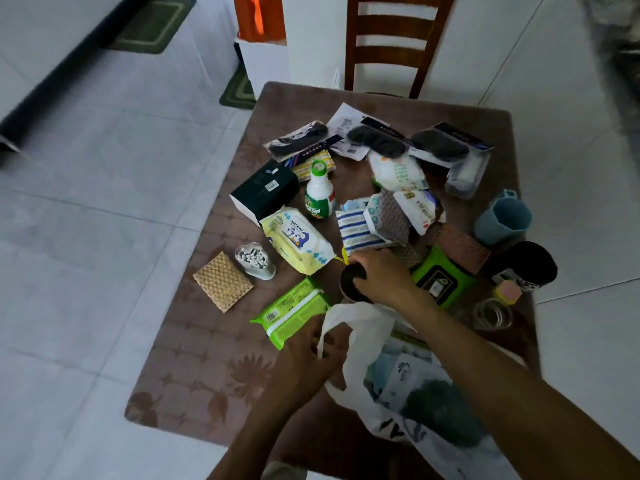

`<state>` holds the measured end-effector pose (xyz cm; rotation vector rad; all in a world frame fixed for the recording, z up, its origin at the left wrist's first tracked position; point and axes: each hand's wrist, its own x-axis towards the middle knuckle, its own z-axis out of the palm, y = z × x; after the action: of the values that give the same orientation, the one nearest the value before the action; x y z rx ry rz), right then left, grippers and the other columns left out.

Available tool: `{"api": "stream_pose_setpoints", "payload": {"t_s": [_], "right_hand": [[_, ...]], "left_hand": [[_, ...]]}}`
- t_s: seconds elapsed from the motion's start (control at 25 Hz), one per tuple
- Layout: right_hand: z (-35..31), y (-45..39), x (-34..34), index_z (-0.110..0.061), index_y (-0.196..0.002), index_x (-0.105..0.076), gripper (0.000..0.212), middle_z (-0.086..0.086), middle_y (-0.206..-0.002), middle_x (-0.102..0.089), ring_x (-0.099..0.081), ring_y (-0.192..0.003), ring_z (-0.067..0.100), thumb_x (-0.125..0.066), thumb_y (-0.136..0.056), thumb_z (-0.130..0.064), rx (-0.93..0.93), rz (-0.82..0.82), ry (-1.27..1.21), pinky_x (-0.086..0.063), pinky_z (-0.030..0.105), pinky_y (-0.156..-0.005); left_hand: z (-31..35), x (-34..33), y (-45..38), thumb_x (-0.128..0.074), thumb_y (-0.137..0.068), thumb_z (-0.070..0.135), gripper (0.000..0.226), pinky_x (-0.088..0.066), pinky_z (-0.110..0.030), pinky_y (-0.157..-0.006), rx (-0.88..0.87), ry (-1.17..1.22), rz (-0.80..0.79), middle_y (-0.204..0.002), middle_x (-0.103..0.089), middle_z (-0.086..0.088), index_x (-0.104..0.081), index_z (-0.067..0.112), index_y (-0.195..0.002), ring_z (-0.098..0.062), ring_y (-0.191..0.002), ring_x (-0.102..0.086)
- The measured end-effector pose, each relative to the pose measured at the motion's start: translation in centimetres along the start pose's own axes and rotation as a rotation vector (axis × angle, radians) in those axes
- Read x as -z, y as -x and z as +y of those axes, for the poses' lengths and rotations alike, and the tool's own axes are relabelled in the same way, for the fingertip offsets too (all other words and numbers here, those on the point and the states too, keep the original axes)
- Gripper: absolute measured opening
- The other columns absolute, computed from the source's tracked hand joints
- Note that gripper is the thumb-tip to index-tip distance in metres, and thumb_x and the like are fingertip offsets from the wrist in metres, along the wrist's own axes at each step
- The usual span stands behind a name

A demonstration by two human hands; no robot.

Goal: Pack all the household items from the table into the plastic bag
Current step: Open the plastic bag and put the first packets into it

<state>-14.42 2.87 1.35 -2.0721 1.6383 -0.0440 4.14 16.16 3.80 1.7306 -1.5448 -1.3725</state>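
**Two hands at work, one on the bag, one on a cup**

Two hands are in play over the table point(194, 375). The left hand point(311, 355) is at the near middle, fingers pinched together on the white bag point(356, 341), gripping its handle loop. The bag sits at the near right edge of the table, mouth up, with a few packed things showing dimly through the plastic.

The right hand point(381, 275) reaches past the bag, fingers curled over the rim of a dark cup point(351, 282) and clamped on it from above. The cup stands just beyond the bag's handle, between the green wipes point(291, 311) on the left and a green-and-black pack point(440, 278) on the right.

Plenty lies unpacked. A yellow wipes pack point(298, 244) lies just far of the cup, a white bottle point(320, 194) with a green cap stands beyond that, and a dark box point(265, 190) sits to its left. A woven pad point(223, 285) and a swab jar point(254, 259) are out on the left. Far across, bagged dark items are spread in a row. On the right, a blue mug point(504, 220), a black cup point(530, 265) and a clear jar point(491, 313) stand near the edge. A chair point(394, 39) stands at the far side.
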Motion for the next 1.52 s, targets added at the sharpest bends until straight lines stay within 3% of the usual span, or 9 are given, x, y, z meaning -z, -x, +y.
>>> {"api": "stream_pose_setpoints", "payload": {"t_s": [0.08,0.2,0.4,0.56,0.76,1.0,1.28,1.4,1.52], "right_hand": [[-0.2,-0.2,0.2,-0.011,-0.114,-0.065,0.028,0.01,-0.116,-0.065,-0.058,-0.108,0.03,-0.062,-0.086,-0.016,0.023,0.108,-0.073,-0.049,0.04,-0.089],[-0.3,0.6,1.0,-0.008,-0.108,-0.069,0.023,0.011,-0.112,-0.066,-0.061,-0.103,0.026,-0.065,-0.086,-0.01,0.03,0.203,-0.274,-0.05,0.04,-0.089],[-0.3,6.7,1.6,-0.018,-0.101,-0.07,0.016,-0.005,-0.095,-0.068,-0.062,-0.086,0.008,-0.064,-0.088,-0.011,-0.117,0.362,-0.523,-0.05,0.024,-0.073],[0.8,12.7,2.5,-0.024,-0.096,-0.07,0.015,-0.011,-0.088,-0.069,-0.066,-0.085,0.01,-0.063,-0.091,-0.012,-0.338,0.401,-0.811,-0.059,0.034,-0.071],[-1.1,18.4,4.8,-0.027,-0.096,-0.069,0.013,-0.001,-0.093,-0.074,-0.071,-0.087,0.016,-0.066,-0.09,-0.016,-0.25,0.463,-1.083,-0.057,0.026,-0.07],[-3.0,19.6,5.1,-0.043,-0.112,-0.068,0.053,-0.004,-0.117,-0.071,-0.067,-0.109,0.02,-0.086,-0.066,-0.025,-0.208,0.358,-1.528,-0.056,0.03,-0.08],[5.7,24.6,3.6,-0.015,-0.137,-0.053,0.059,0.015,-0.134,-0.06,-0.056,-0.123,0.036,-0.058,-0.078,-0.008,-0.49,0.573,-1.99,-0.055,0.046,-0.085],[7.4,26.0,2.6,-0.014,-0.137,-0.052,0.06,0.014,-0.13,-0.063,-0.06,-0.12,0.034,-0.063,-0.078,-0.01,-0.477,0.494,-1.832,-0.056,0.046,-0.087],[7.4,25.7,1.7,-0.037,-0.12,-0.063,0.068,-0.006,-0.114,-0.072,-0.068,-0.105,0.019,-0.083,-0.061,-0.011,-0.434,0.354,-1.421,-0.058,0.031,-0.077]], "left_hand": [[-0.7,0.9,-0.2,-0.069,-0.074,0.057,0.031,-0.05,-0.014,-0.076,0.008,0.1,-0.084,-0.096,-0.07,0.021,-0.064,0.046,-0.103,0.003,-0.093,-0.065],[-3.6,1.5,-2.7,-0.06,-0.076,0.069,0.048,-0.048,-0.025,-0.096,0.055,0.126,0.207,-0.114,-0.07,0.008,-0.068,0.036,-0.109,-0.011,-0.114,-0.06],[-8.0,2.0,-6.9,-0.074,-0.071,0.052,0.103,-0.03,-0.049,-0.106,0.212,-0.817,0.0,-0.151,-0.03,-0.009,-0.016,0.025,-0.153,-0.032,-0.135,-0.031],[-6.3,1.3,-6.2,-0.085,-0.056,0.042,0.11,-0.043,-0.044,-0.093,0.345,-0.223,0.124,-0.137,-0.047,-0.02,-0.032,0.006,-0.145,-0.035,-0.122,-0.046],[1.0,3.0,-0.7,-0.078,-0.04,0.047,0.106,-0.053,-0.038,-0.081,-0.073,0.055,0.278,-0.122,-0.06,-0.003,-0.043,0.02,-0.137,-0.02,-0.107,-0.058],[12.1,-1.4,1.2,-0.079,-0.063,0.051,0.096,-0.044,-0.029,-0.097,-0.543,-0.165,-0.117,-0.13,-0.052,0.006,-0.036,0.022,-0.144,-0.009,-0.117,-0.051],[6.1,-6.6,3.7,-0.052,-0.06,0.086,0.12,-0.017,-0.052,-0.115,-0.395,-0.731,-0.164,-0.163,0.012,-0.001,0.012,0.041,-0.15,-0.026,-0.149,0.0],[4.3,-8.1,4.1,-0.07,-0.076,0.046,0.087,-0.051,-0.038,-0.093,-0.214,-0.567,0.002,-0.15,-0.034,-0.007,-0.025,0.033,-0.149,-0.023,-0.124,-0.044],[3.3,-6.3,2.9,-0.061,-0.092,0.024,0.008,-0.049,-0.02,-0.052,-0.04,-0.057,0.281,-0.077,-0.07,0.0,-0.066,0.029,-0.087,-0.016,-0.065,-0.063]]}}
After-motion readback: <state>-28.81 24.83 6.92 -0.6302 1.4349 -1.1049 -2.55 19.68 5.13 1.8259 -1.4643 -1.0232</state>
